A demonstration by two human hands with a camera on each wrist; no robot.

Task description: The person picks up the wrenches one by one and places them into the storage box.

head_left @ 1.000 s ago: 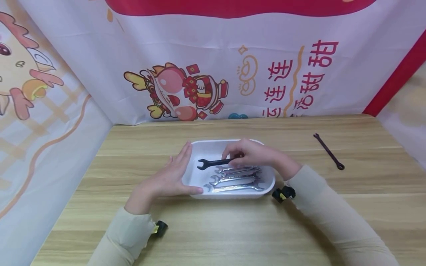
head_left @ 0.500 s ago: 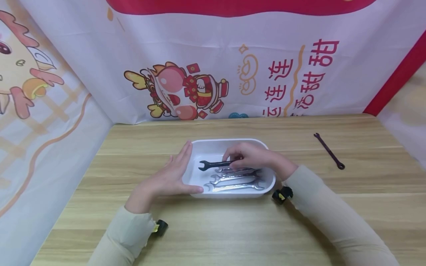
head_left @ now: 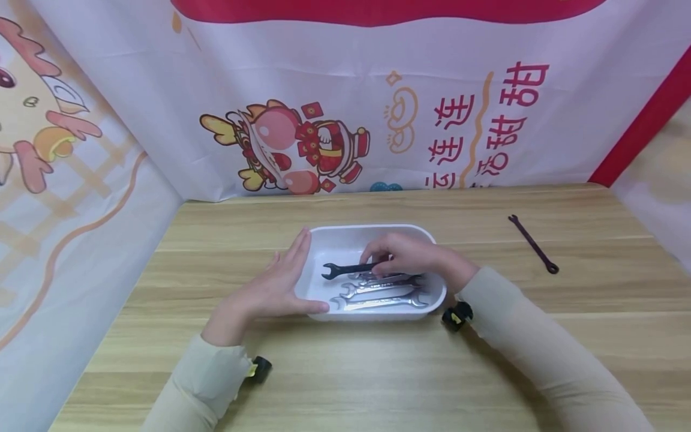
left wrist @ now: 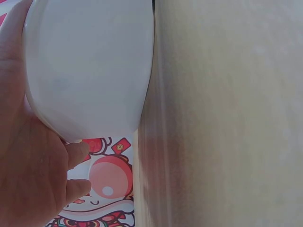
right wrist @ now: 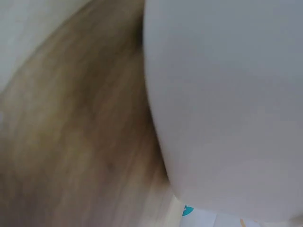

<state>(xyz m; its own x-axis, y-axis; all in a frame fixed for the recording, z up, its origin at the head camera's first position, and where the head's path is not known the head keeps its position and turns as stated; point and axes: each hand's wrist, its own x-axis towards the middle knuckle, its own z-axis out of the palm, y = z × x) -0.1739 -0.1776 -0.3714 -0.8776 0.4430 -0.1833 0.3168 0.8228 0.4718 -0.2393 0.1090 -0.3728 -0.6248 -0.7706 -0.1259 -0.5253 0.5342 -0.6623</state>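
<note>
In the head view a white tray [head_left: 345, 234] holds several silver wrenches [head_left: 378, 303]. My right hand [head_left: 405, 252] reaches into it and pinches a black open-end wrench [head_left: 348, 269] between thumb and fingers. The wrench's open jaw points left, and its other end is hidden by the hand. It lies just above the silver wrenches; whether it touches them I cannot tell. My left hand [head_left: 270, 288] rests against the tray's left end, fingers straight and thumb along the front rim. The left wrist view shows the tray wall [left wrist: 90, 71] beside the left hand [left wrist: 33, 161].
Another dark wrench [head_left: 533, 244] lies on the wooden table [head_left: 356, 372], right of the tray and farther back. A printed white cloth [head_left: 324, 66] hangs behind the table. The right wrist view is mostly filled by the tray's outer wall [right wrist: 227, 104].
Between one second and half a second ago, my right hand lowered slightly toward the front with the black wrench, which now covers part of the silver ones. Since then it has barely moved. The left hand stays put.
</note>
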